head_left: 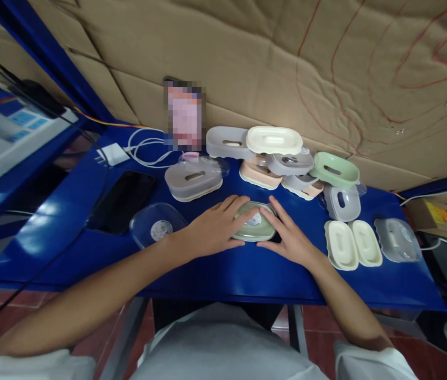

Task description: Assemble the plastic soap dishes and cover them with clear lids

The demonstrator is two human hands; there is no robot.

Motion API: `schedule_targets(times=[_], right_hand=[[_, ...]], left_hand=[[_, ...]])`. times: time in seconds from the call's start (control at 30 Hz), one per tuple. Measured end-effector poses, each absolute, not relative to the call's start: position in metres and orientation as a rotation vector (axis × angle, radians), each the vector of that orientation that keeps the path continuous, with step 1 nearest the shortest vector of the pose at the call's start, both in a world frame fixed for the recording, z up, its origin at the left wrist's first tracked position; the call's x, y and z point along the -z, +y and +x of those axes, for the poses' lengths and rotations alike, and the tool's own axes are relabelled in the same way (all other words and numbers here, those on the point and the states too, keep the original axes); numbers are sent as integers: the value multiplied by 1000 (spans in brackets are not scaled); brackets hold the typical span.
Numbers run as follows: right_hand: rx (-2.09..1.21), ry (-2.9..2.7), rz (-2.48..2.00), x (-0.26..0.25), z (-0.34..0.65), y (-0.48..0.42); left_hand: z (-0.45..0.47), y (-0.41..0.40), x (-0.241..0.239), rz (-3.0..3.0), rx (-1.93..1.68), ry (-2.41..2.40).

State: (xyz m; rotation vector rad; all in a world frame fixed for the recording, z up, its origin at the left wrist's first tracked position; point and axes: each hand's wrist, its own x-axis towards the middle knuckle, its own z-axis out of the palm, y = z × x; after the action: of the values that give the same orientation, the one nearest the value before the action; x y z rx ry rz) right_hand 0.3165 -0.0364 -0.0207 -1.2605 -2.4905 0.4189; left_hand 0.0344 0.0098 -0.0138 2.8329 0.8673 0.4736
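Note:
A pale green soap box (255,231) with a clear lid and a round sticker on top sits in front of me at the table's middle. My left hand (217,226) grips its left side, fingers over the lid and thumb at the near edge. From the right, my right hand (289,238) holds the other end, fingers on the far rim and thumb near the front. Its underside is hidden. Left of my left wrist lies a loose clear lid (144,224) with a sticker, partly behind the forearm.
Behind my hands stand grey soap boxes (193,184), a cream tray (274,140) and a green tray (336,171). Two cream trays (342,248) and a clear-lidded box (399,243) lie right. A black phone (122,203) and white charger (114,154) lie left; cardboard (247,63) rises behind.

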Motion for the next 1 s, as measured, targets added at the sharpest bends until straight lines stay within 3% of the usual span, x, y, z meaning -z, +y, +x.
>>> schedule_targets(times=[0.23,0.33,0.47,0.6,0.77,1.0], right_hand=[[-332,-2467,-1262,-18,332,-57],[-65,-2333,-1445,-45,360,-84],[455,-1850,-1871,-74,431,-121],[728,-1590,-2082,-75,524,-117],[500,-1493,-2271,-46,604,-64],[217,-1224,-2562,-24,597,-4]], left_hand=[[34,0,-2,2756,-690,710],[32,-4,-16,2823,-698,773],[19,-7,-31,2934,-418,885],[-5,-18,-44,2930,-375,1044],[-43,-54,-46,2849,-760,1219],[-74,-93,5,2705,-593,1509]])
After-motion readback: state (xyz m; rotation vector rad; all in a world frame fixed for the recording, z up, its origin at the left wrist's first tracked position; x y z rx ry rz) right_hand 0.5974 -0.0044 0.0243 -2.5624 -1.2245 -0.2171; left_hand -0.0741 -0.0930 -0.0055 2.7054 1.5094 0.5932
